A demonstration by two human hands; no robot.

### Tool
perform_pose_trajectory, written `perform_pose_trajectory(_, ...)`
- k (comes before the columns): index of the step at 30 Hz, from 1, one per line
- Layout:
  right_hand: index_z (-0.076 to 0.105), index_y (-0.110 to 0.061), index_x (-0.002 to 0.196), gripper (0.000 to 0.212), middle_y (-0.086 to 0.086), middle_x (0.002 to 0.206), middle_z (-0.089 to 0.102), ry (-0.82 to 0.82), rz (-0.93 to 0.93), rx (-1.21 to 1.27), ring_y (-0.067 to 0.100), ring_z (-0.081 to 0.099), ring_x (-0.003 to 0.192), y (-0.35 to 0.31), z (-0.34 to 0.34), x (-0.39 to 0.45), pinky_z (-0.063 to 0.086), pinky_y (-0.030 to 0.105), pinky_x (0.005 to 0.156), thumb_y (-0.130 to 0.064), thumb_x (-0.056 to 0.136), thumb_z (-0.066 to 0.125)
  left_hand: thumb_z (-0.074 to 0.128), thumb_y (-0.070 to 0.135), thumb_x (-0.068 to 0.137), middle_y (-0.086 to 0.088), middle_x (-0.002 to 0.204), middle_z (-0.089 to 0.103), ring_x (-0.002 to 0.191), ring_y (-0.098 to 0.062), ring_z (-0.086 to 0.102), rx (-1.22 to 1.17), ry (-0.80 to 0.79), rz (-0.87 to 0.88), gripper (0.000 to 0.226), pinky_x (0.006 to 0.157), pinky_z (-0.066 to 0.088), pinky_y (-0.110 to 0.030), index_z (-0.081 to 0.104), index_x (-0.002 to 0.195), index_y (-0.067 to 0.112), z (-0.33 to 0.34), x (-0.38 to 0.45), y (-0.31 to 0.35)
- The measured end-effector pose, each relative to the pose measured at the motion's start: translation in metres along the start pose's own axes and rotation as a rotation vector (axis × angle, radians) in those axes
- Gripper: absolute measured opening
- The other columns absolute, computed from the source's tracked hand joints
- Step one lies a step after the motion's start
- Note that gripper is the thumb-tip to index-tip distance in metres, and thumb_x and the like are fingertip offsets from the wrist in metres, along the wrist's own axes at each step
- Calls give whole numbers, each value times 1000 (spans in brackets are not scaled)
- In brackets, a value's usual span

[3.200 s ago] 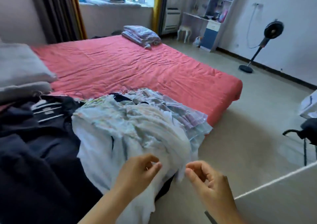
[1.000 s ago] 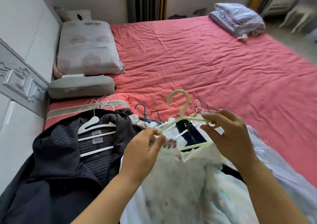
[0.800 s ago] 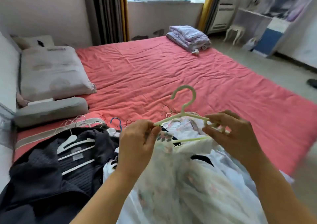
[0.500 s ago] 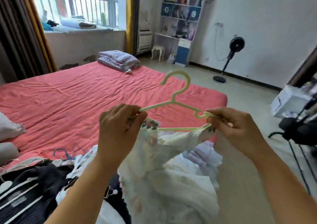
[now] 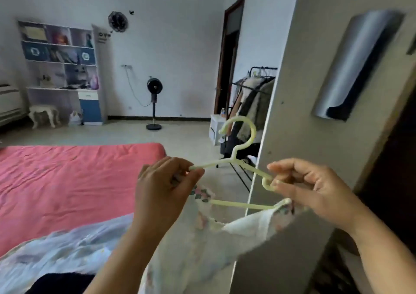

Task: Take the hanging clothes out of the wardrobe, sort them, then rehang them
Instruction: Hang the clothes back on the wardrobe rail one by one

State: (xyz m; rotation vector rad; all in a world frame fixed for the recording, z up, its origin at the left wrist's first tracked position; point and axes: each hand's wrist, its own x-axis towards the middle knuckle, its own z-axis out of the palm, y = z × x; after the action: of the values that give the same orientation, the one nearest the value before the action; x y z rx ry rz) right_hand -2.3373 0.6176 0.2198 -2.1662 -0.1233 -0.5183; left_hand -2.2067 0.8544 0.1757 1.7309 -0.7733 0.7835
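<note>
Plain white walls, pale floor. A bed with a pink-red sheet sits on the left, a bookshelf unit in the far corner, a standing fan by the wall, dark doorway, and a clothes rack beside it.

Pale-yellow hanger, white floral garment

You've got a smooth, matt pale-green plastic hanger w/ thin, sheer white cloth garment; bedsheet matt red cloth, creased.
</note>
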Motion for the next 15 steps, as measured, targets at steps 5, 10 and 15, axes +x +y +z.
perform_pose_trajectory(5, 71, -36, 97, 26, 0, 83, 68, 92, 239, -124, 11, 63, 76, 12, -85, -58, 52, 21, 65, -28, 73, 72, 56, 53, 76, 15, 59, 57, 60, -2, 53, -193, -189, 88, 24, 59, 44, -33, 61, 67, 32, 117, 0, 52)
perform_pose_trajectory(10, 70, -39, 91, 29, -2, 82, 71, 293, 361, -297, 7, 67, 77, 41, -159, -113, 52, 18, 70, -11, 84, 67, 53, 57, 76, 20, 63, 59, 57, 1, 51, -354, -373, 92, 24, 58, 41, -30, 57, 65, 36, 237, -5, 104)
perform_pose_trajectory(15, 65, -47, 96, 37, -16, 80, 64, 557, 471, -491, 2, 63, 75, 69, -219, -158, 46, 17, 66, -18, 76, 76, 63, 47, 82, 17, 59, 59, 54, -2, 53, -499, -544, 125, 21, 52, 38, -20, 65, 70, 29, 339, -11, 164)
